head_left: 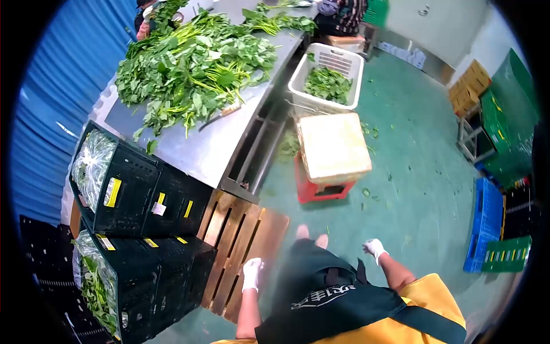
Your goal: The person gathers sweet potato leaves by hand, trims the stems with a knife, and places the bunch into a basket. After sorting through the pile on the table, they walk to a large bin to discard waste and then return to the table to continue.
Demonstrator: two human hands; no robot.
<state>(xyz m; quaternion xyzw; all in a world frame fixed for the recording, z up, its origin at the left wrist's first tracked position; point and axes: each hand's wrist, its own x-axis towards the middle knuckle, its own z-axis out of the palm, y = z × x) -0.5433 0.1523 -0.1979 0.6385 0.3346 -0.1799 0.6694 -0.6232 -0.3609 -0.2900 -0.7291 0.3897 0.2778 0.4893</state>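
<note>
My left hand (252,274), in a white glove, hangs beside my dark apron (321,286), over the wooden pallet (258,235). Its fingers are loosely bent and a little apart, with nothing seen in them. On the other side my right hand (375,249), also white-gloved, is held out above the green floor, fingers apart and holding nothing. Ahead, a big heap of leafy greens (195,69) covers much of the metal table (197,157). A knife (230,109) with a light handle lies at the heap's near edge.
A pale-topped box on a red crate (335,146) stands ahead, before a white basket (356,86) of greens. Dark crates (134,189) with bagged greens are stacked left. Blue pallets (480,223) stand right. Other people sit or stand at the table's far end.
</note>
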